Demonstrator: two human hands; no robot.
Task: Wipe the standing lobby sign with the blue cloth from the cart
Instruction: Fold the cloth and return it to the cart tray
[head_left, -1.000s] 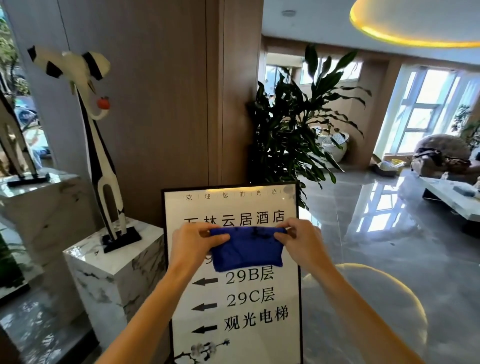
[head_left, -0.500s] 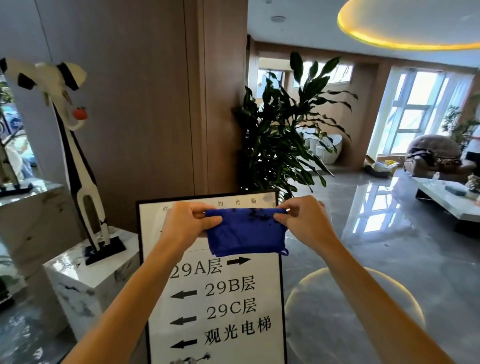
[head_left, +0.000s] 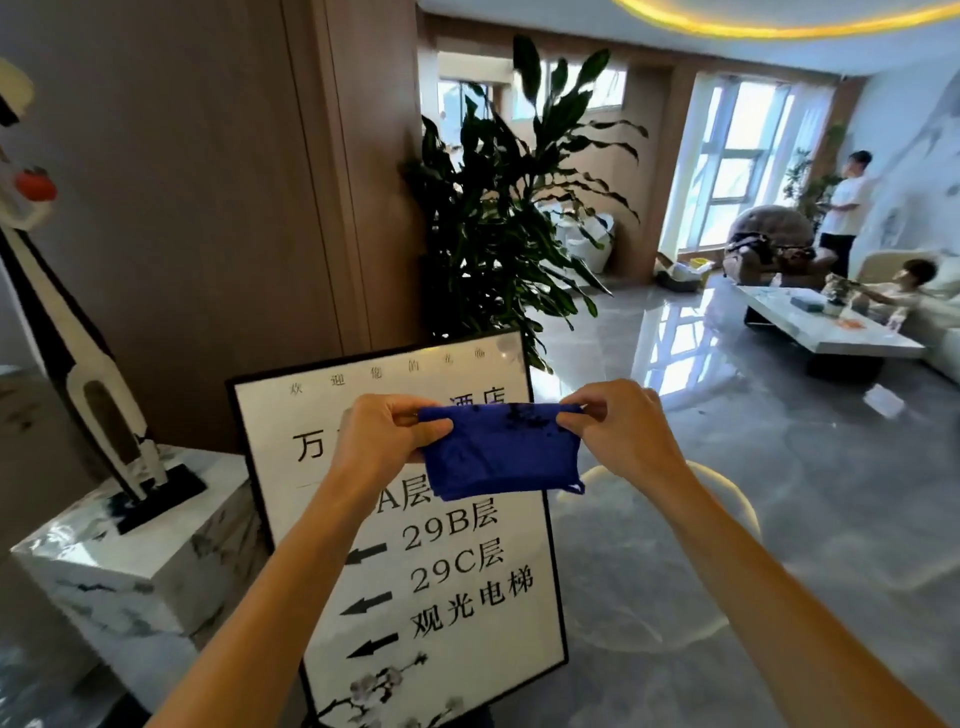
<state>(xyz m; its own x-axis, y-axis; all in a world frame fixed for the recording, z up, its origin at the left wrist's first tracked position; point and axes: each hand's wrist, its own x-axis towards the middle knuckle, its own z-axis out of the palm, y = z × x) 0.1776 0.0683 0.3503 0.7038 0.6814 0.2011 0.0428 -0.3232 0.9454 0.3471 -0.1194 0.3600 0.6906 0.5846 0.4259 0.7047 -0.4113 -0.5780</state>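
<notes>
Pinching the top corners of the folded blue cloth (head_left: 501, 452) with the left hand (head_left: 384, 436) and right hand (head_left: 618, 431), the person holds it just before the upper sign (head_left: 457, 571), so wiping seemingly remains undone.

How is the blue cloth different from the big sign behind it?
The blue cloth is soft and folded, hanging from the left hand and right hand; the sign is flat, stiff and stands by itself. The cloth is plain dark blue with dark specks; the sign is white with a black frame, black writing and arrows. The cloth is much smaller, covering only part of the sign. Both look roughly rectangular.
</notes>
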